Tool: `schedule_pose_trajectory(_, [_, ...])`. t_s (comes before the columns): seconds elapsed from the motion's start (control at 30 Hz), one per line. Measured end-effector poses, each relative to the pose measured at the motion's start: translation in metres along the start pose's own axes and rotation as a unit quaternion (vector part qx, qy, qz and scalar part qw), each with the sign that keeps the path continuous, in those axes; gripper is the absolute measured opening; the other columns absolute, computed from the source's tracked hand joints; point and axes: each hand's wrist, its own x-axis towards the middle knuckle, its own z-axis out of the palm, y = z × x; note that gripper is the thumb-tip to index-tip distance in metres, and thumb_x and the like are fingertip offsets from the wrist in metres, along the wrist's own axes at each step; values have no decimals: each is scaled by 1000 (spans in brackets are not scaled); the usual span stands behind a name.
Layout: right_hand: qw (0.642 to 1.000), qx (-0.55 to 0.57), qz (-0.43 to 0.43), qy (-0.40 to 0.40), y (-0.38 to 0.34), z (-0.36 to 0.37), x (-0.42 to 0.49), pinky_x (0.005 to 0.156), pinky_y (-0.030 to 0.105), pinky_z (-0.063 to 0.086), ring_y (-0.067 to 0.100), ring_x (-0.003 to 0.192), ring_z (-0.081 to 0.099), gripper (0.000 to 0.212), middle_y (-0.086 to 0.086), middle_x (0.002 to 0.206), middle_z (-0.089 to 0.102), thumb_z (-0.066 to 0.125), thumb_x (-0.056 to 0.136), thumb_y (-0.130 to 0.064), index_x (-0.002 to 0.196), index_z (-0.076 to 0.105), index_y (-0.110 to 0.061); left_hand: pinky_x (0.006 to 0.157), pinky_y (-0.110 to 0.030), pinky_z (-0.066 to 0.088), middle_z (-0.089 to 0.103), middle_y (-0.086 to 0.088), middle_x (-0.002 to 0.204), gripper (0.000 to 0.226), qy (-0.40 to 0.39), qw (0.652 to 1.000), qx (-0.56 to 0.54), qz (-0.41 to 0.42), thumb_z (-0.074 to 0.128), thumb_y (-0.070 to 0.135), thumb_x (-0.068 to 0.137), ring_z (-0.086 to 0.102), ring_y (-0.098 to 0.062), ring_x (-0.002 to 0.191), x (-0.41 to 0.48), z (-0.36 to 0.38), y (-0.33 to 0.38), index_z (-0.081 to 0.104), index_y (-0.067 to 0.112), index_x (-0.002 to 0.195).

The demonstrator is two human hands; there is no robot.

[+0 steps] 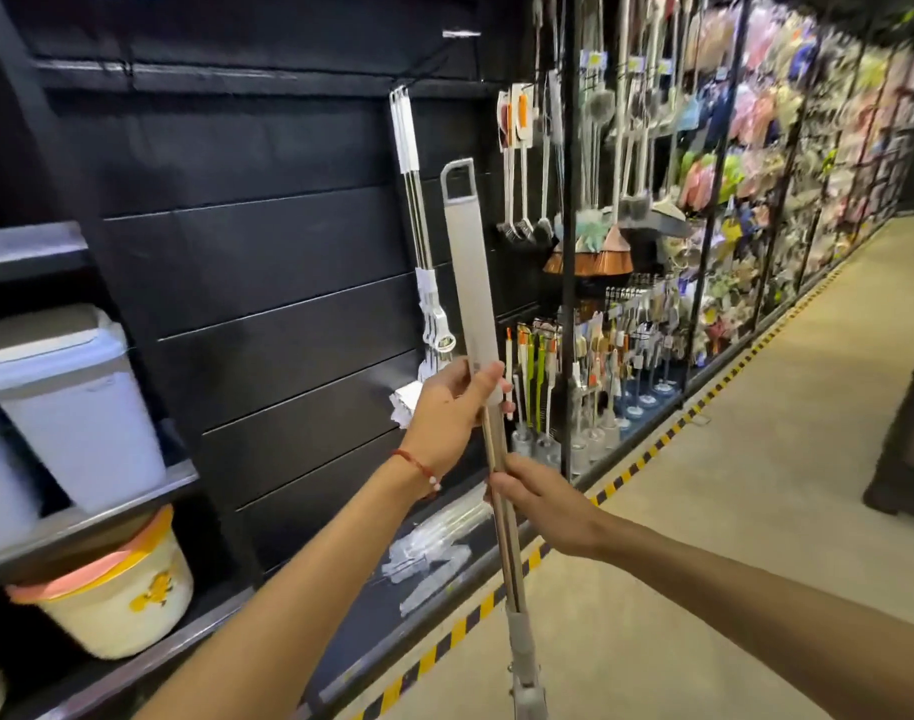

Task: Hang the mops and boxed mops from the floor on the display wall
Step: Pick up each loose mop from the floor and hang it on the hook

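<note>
**Grey mop upright in both hands, loop not yet hung**

The mop [470, 283] stands almost vertical at the centre of the frame. Its hanging loop [457, 176] is uppermost, in front of the black slatted display wall [288, 262]. Whether it touches the wall cannot be told. The left hand [452, 407] grips the lower end of the pale sleeve, and the right hand [535, 498] is curled round the metal pole just below it. Up and left of the loop, white mops [412, 210] already hang. Wrapped mops [434, 550] lie on the base ledge at lower centre.

The risks, as I judge them:
- **Missed hook:** any free hook is hard to make out against the dark wall, so the loop could miss and the mop slide down.
- **Swaying top:** both grips sit low, which leaves the long top free to sway into the hanging mops and unseat them.
- **Snagged lower end:** the lower end runs out of the bottom of the frame and could catch the wrapped stock.
</note>
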Motion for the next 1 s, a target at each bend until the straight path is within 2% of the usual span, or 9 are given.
schedule_pose_trajectory(0.17, [1000, 5, -15, 17, 20, -55, 68, 92, 42, 52, 23, 92, 63, 29, 12, 96, 64, 45, 110, -26, 110, 61, -2, 93, -34, 59, 74, 6, 96, 36, 1, 1000, 17, -1, 52, 37, 104, 74, -13, 90, 92, 14, -8, 62, 10, 126])
schedule_pose_trajectory(0.3, [999, 15, -25, 18, 45, -103, 124, 96, 49, 53, 31, 99, 65, 32, 20, 102, 66, 45, 110, -30, 110, 62, -3, 79, -21, 60, 77, 4, 101, 38, 9, 1000, 10, -9, 53, 35, 105, 76, -12, 92, 169, 26, -20, 62, 8, 129])
schedule_pose_trajectory(0.4, [999, 12, -38, 8, 60, -139, 168, 97, 53, 53, 26, 94, 67, 36, 12, 96, 67, 44, 109, -34, 109, 62, -3, 77, -18, 58, 76, 4, 103, 38, 37, 999, 19, -1, 53, 38, 105, 76, -9, 93, 225, 42, -30, 64, 10, 129])
schedule_pose_trajectory(0.5, [999, 7, -48, -22, 66, -185, 217, 99, 59, 52, 38, 100, 66, 48, 22, 99, 66, 44, 101, -45, 103, 62, 0, 72, -15, 58, 75, 3, 102, 31, 79, 997, 19, 11, 53, 38, 105, 77, -7, 88, 282, 60, -32, 65, 15, 121])
schedule_pose_trajectory(0.57, [997, 5, -56, -58, 70, -215, 255, 101, 61, 51, 42, 95, 65, 40, 24, 93, 64, 45, 105, -38, 94, 61, -2, 75, -19, 60, 75, 2, 100, 26, 107, 994, 26, 25, 54, 37, 104, 77, -8, 85, 320, 70, -29, 65, 17, 116])
schedule_pose_trajectory(0.67, [994, 11, -61, -86, 75, -249, 307, 101, 52, 53, 31, 92, 64, 31, 8, 89, 61, 41, 111, -28, 89, 58, -15, 82, -29, 61, 74, 3, 97, 21, 144, 987, 58, 36, 55, 38, 103, 76, -9, 81, 373, 75, -24, 66, 21, 108])
schedule_pose_trajectory(0.77, [993, 21, -65, -98, 80, -269, 361, 95, 42, 55, 25, 90, 65, 30, 9, 92, 62, 41, 111, -28, 95, 61, -11, 80, -28, 60, 73, 6, 95, 16, 186, 976, 99, 43, 55, 40, 103, 75, -11, 81, 423, 73, -22, 65, 27, 98])
schedule_pose_trajectory(0.9, [994, 6, -56, -90, 85, -287, 429, 78, 28, 51, 15, 76, 59, 32, 3, 83, 60, 39, 112, -28, 94, 60, -11, 74, -22, 60, 70, 3, 97, 23, 226, 963, 140, 37, 55, 40, 104, 72, -15, 84, 490, 64, -24, 62, 20, 110])
schedule_pose_trajectory(1.0, [995, -15, -68, -67, 87, -300, 479, 78, 28, 52, 15, 76, 60, 37, 7, 85, 61, 37, 112, -28, 92, 61, -9, 71, -21, 61, 70, -1, 99, 29, 235, 958, 158, 38, 56, 41, 103, 73, -17, 83, 544, 52, -26, 63, 15, 115])
